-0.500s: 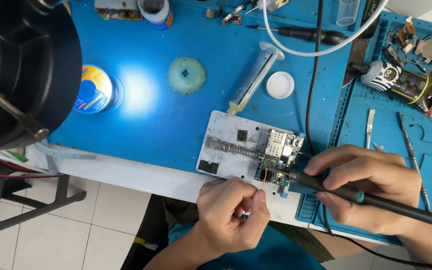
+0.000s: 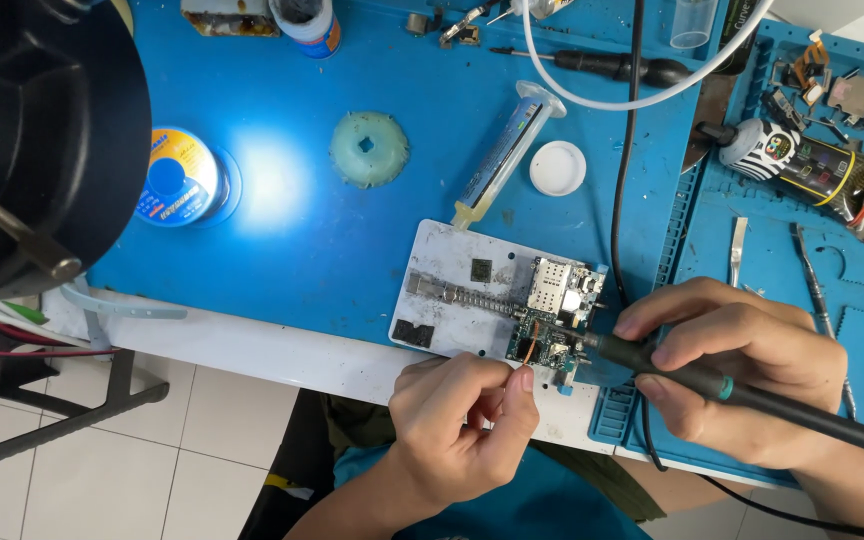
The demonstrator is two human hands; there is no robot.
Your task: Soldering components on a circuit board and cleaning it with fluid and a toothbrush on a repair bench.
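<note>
Gripping soldering iron, right hand points tip leftward at circuit board near mat's front edge; left hand, fingers pinched shut, just below board.

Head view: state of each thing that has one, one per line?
soldering iron: gripped in right hand, tip at the board
circuit board: clamped on the white holder plate
thin orange wire: pinched by left hand, end on the board
syringe: lying flat
white round lid: lying loose on the blue mat
solder spool: lying flat
</note>
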